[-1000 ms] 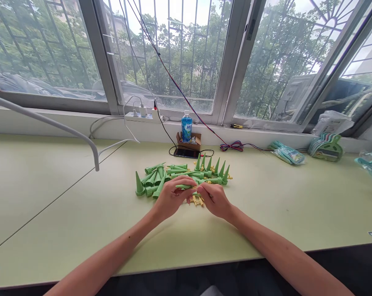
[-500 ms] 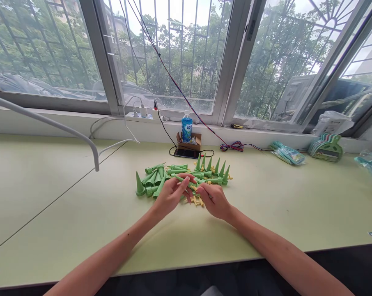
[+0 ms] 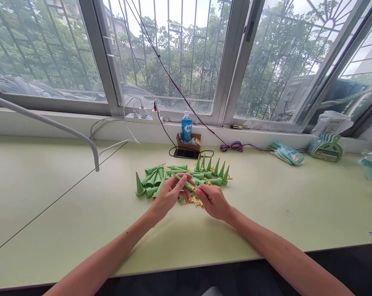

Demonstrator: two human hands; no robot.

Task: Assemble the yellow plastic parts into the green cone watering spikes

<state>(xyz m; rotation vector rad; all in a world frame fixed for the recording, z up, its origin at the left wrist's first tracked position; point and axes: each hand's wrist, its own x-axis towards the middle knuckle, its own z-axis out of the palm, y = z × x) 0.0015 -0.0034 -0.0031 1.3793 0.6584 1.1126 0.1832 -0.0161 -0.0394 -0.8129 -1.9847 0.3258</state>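
Between the fingers of my left hand (image 3: 169, 193) lies a green plastic watering spike (image 3: 187, 184), its point tilted up to the left. My right hand (image 3: 216, 202) pinches a small yellow valve piece (image 3: 192, 188) at the spike's wide end; fingers partly hide the joint. Around and behind both hands lies a pile of green spikes (image 3: 157, 177). Loose yellow pieces (image 3: 196, 201) rest on the table just below the held spike. At the right of the pile, several spikes (image 3: 217, 167) stand upright in a row, and one upright spike (image 3: 139, 186) stands at the left.
Behind the pile are a phone (image 3: 187, 153) with a cable and a blue bottle (image 3: 186, 128) by a small cardboard box (image 3: 196, 144). A cable bundle (image 3: 232, 146) and bagged goods (image 3: 287, 153) lie to the right. A white curved tube (image 3: 81, 133) hangs over the left side.
The held spike and yellow piece have shifted slightly, with the right hand a little closer to the left. Both hands keep their grip in nearly the same place.
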